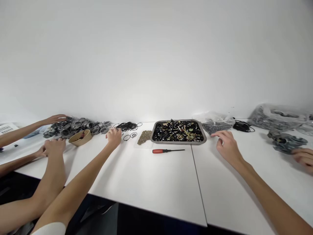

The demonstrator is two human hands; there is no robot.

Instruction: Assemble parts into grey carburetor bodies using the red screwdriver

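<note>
My left hand is over the table between grey metal housings and a pile of black rubber rings. Its fingers are curled, and what they hold, if anything, is hidden. A few loose rings lie just right of it. My right hand hovers beside the right end of a metal tray full of small black and brass-coloured parts. Its index finger points left and the thumb is apart, with nothing visible between them. Behind that hand lies a clear plastic bag of small dark parts.
A red-handled screwdriver lies before the tray, near small brass pieces. Co-workers' hands work at left around a tan bowl. At right, another person's hand is near a grey metal housing.
</note>
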